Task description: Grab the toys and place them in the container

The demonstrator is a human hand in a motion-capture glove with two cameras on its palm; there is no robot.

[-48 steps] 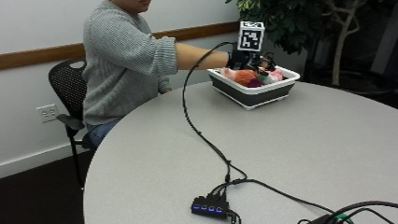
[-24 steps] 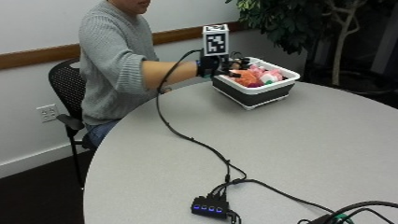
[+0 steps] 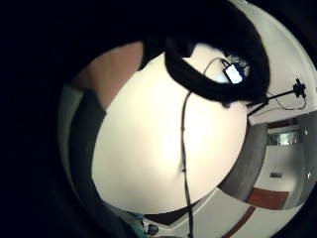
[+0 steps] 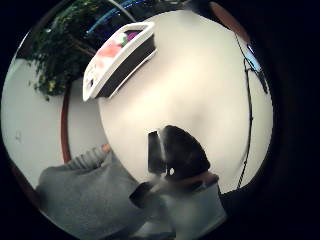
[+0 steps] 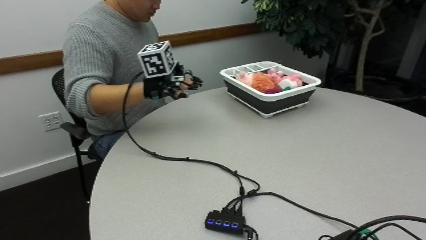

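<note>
Pulled back from the container [image 5: 269, 92], my gloved right hand [image 5: 172, 85] hovers near the table [image 5: 319, 165] edge, fingers loosely curled, holding nothing; the toys [image 5: 269, 81] lie inside it.

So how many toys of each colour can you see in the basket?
Showing in the white-rimmed black plastic container on the round grey table, from the outside view:
Pale pink soft toys: 2
Orange soft toy: 1
Dark pink toy: 1
Green toy: 1
Total: 5 that show; others may be hidden underneath.
</note>
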